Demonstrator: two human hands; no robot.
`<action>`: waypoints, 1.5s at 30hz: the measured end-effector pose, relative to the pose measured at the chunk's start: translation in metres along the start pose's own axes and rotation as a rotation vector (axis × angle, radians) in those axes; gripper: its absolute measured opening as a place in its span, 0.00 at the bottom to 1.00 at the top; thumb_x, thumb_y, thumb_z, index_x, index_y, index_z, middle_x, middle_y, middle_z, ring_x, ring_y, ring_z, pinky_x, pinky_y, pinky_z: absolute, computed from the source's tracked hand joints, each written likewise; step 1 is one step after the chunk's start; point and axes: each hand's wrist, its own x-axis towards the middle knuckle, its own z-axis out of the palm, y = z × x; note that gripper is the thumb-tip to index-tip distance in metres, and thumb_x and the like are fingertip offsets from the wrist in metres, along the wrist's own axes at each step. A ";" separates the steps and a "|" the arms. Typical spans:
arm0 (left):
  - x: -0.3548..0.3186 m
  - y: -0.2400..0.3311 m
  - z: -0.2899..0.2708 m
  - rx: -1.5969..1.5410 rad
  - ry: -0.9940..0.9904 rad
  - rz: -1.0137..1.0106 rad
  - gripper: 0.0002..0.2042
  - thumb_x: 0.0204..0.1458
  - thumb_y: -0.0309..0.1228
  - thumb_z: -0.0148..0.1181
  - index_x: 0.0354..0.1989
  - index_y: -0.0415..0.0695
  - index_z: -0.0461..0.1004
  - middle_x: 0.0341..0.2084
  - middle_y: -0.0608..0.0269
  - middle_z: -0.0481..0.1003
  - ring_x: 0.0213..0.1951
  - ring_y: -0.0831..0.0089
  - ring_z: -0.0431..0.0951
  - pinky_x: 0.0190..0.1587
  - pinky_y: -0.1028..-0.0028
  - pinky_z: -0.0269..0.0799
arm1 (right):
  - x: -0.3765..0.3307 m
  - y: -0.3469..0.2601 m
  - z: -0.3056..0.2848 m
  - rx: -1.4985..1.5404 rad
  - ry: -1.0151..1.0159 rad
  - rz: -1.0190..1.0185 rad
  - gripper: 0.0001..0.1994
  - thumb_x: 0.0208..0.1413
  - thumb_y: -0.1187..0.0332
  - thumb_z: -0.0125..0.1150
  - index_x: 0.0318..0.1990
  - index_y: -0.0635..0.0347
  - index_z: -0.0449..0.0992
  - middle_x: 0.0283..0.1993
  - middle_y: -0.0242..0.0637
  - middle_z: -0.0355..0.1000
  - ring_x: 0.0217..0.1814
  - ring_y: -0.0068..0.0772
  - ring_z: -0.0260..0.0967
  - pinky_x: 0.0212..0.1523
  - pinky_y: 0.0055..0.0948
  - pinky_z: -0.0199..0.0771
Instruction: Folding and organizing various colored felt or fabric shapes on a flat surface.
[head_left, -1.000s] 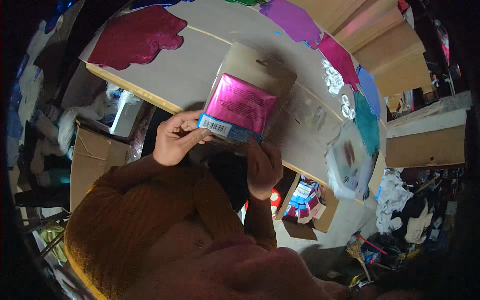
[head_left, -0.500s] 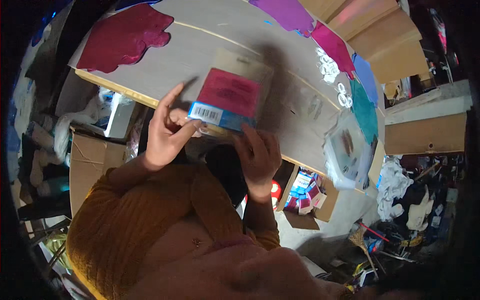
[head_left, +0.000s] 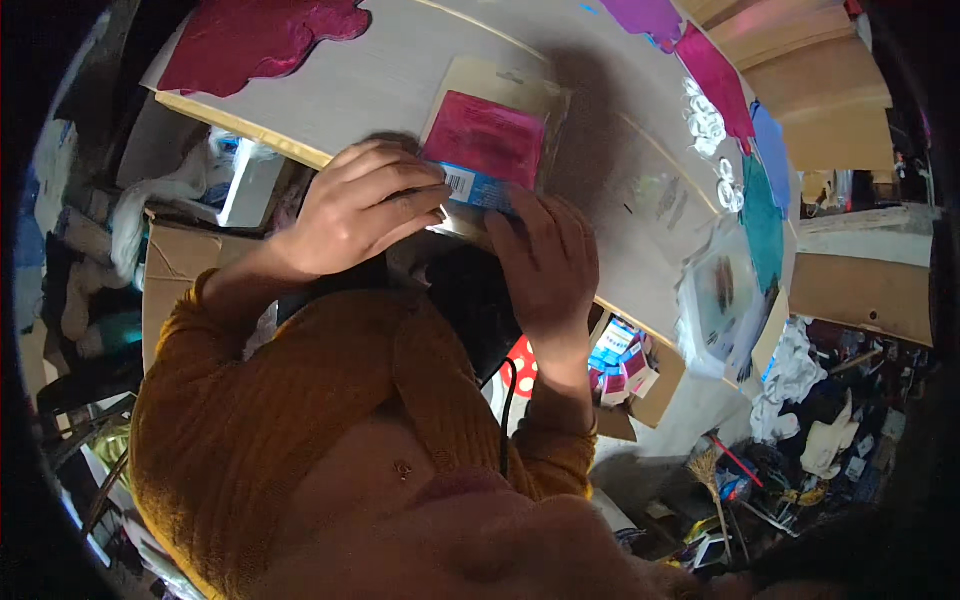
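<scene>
Near the table edge, a flat packet (head_left: 487, 142) is held by both hands, and it now lies lower and flatter against the table (head_left: 350, 85) than one second ago, when it was lifted and tilted toward the camera. The packet has a beige card back, a pink sheet inside and a blue strip at its lower end. The left hand (head_left: 355, 210) is closed over the lower left corner, its fingers curled on the blue strip; before, it was held more under the packet. The right hand (head_left: 545, 260) is pressed on the lower right part, fingers bent over the edge. A dark red foil shape (head_left: 250, 40) is seen at the far left of the table, well apart from the packet.
</scene>
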 end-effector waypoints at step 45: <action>0.000 -0.003 0.020 0.102 -0.115 -0.032 0.21 0.46 0.33 0.68 0.50 0.43 0.78 0.52 0.58 0.75 0.56 0.57 0.72 0.61 0.56 0.64 | -0.159 0.223 -0.190 -0.796 0.028 0.855 0.08 0.56 0.64 0.60 0.37 0.55 0.83 0.36 0.48 0.78 0.37 0.55 0.76 0.39 0.44 0.75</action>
